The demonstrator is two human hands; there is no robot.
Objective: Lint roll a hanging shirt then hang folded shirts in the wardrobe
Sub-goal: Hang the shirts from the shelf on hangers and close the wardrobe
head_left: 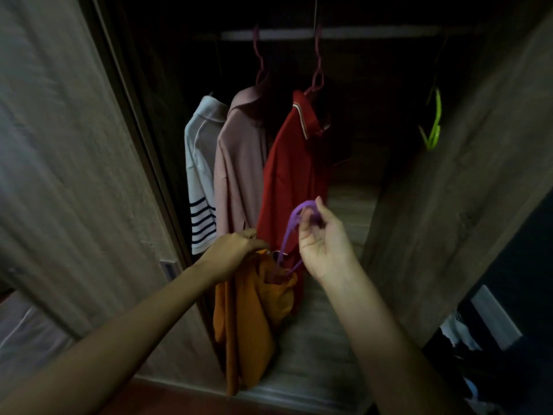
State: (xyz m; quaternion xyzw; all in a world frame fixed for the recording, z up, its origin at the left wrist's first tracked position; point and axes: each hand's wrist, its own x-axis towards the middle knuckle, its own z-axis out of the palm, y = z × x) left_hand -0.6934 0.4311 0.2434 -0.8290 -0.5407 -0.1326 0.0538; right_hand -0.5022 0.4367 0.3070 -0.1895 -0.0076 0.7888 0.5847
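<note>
1. Purple plastic formed the hanger [289,232], thin and curved; the right hand [321,239] pinched its rounded hook between thumb and fingertips, palm turned toward the camera.
2. Below the hook, the hanger's neck and shoulders went down into the collar of the orange shirt [251,310], a soft matte fabric that hung in loose folds.
3. The left hand [232,250] gripped the top edge of the orange shirt, fingers curled over the cloth, just beside the hanger's neck.
4. Behind both hands, three shirts hung from the metal rail [329,33]: a red shirt [287,175] with a pale stripe on its collar, a dusty pink shirt [239,163], and a white shirt [199,151] with dark stripes at the sleeve end. They hung close together, touching side by side.
5. A bright green hanger [432,124] hung alone, well apart at the right.
6. The wardrobe [449,181] had walls and a floor of grey-brown wood grain; its inside was dark. A sliding door [68,163] of the same wood stood at the left.
</note>
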